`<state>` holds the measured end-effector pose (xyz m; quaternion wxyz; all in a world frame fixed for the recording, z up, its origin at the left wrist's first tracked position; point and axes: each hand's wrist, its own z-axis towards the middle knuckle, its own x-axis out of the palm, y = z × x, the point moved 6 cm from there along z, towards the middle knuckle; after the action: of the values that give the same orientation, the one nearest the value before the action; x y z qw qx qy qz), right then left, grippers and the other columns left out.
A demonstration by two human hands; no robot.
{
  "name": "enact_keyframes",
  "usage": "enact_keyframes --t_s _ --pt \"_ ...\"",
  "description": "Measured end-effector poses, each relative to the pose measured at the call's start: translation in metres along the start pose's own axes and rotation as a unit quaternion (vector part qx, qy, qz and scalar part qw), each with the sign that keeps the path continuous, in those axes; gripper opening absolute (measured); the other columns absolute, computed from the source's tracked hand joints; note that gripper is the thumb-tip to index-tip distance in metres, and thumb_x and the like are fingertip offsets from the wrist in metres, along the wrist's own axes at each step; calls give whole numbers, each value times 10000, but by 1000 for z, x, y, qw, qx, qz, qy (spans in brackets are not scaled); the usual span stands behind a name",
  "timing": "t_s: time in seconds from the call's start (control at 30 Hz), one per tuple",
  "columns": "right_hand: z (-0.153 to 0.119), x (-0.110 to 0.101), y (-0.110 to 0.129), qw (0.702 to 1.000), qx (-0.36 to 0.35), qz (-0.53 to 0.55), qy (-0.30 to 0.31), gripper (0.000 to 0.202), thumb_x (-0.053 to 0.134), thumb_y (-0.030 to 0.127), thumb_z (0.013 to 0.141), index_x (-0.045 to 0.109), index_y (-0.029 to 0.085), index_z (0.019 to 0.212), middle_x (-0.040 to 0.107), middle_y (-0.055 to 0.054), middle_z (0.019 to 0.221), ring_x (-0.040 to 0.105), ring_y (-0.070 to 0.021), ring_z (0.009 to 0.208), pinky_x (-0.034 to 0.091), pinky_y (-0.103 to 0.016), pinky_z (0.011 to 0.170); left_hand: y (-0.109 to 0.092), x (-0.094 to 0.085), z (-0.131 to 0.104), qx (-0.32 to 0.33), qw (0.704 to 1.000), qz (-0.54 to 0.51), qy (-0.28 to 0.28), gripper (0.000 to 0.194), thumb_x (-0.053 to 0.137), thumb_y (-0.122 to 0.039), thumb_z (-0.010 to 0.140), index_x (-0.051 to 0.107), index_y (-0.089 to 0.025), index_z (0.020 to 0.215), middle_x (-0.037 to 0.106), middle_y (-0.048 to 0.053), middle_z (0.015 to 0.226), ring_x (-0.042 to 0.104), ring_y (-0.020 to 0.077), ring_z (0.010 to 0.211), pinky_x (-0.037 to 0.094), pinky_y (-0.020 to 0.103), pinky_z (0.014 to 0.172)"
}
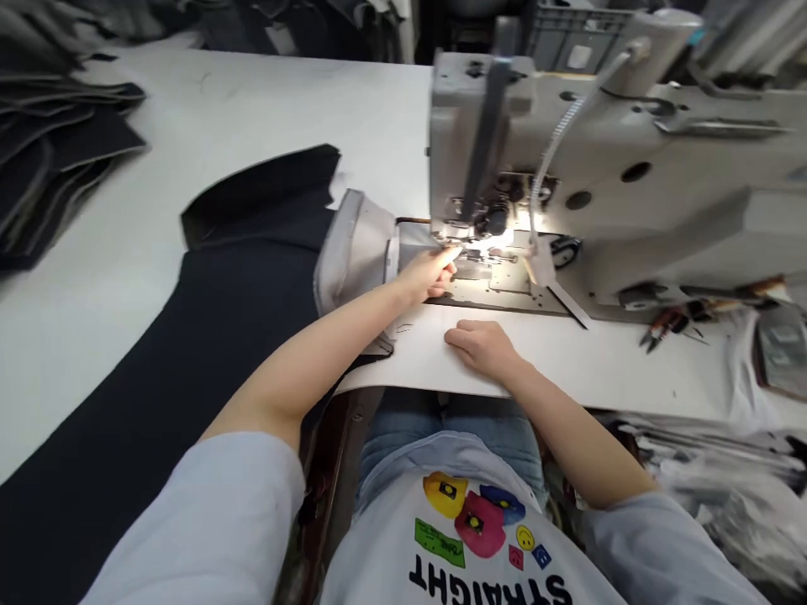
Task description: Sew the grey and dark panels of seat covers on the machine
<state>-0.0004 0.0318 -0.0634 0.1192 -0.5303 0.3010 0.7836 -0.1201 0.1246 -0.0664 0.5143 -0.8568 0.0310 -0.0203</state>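
Left hand (pixel 432 273) is up at the needle area of the industrial sewing machine (pixel 681 181) — fingers bunched tight, index pointing in under the lit head. Can't tell if they pinch thread; glare and blur there. Right hand (pixel 482 346) sits on the front strip of the white worktop (pixel 630 361), loosely fisted, nothing visible in it. Dark fabric panel (pixel 245 302) lies left of the machine, running toward the lower left under the left arm. Light-grey fabric piece (pixel 344 252) bulges between panel and machine bed. Stack of dark cut pieces (pixel 56 160) far left — red-and-black-handled snips (pixel 665 326) at right.
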Motion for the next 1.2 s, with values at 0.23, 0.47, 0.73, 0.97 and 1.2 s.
enact_keyframes --t_s 0.23,0.47,0.73,0.97,1.2 --pt "-55 -16 -2 997 43 -58 11 262 416 161 942 656 230 864 558 -2 694 460 -139 626 245 -275 538 -5 4 -64 477 753 454 -9 311 498 -412 957 638 -231 1168 667 138 1297 662 262 1084 542 398 891" --pt "-157 -92 -82 947 220 -227 -51 396 380 81 924 723 179 1096 722 -107 957 628 -211 901 498 -324 754 5 9 -65 529 696 485 -9 289 488 -391 991 743 -277 918 746 53 834 661 224 789 551 383 789" --pt "-223 -152 -158 913 280 -288 63 399 393 164 975 698 158 1233 644 -136 1387 530 -317 1336 466 -509 1044 9 -10 -46 349 851 385 -71 334 522 -463 893 763 -232 876 752 35 877 662 204 832 540 320 795" --pt "-198 -133 -100 916 346 -26 -199 310 474 462 971 680 238 1035 723 -77 847 687 -247 813 551 -420 775 8 -17 -43 270 917 276 -95 235 622 -389 807 770 -206 815 759 31 851 653 180 799 512 287 773" --pt "-47 -9 8 488 485 721 -81 265 510 469 977 569 211 974 411 73 602 326 -66 449 252 -157 402 12 -20 -38 274 943 174 -77 209 680 -367 792 763 -176 808 741 21 795 618 136 729 476 247 680"
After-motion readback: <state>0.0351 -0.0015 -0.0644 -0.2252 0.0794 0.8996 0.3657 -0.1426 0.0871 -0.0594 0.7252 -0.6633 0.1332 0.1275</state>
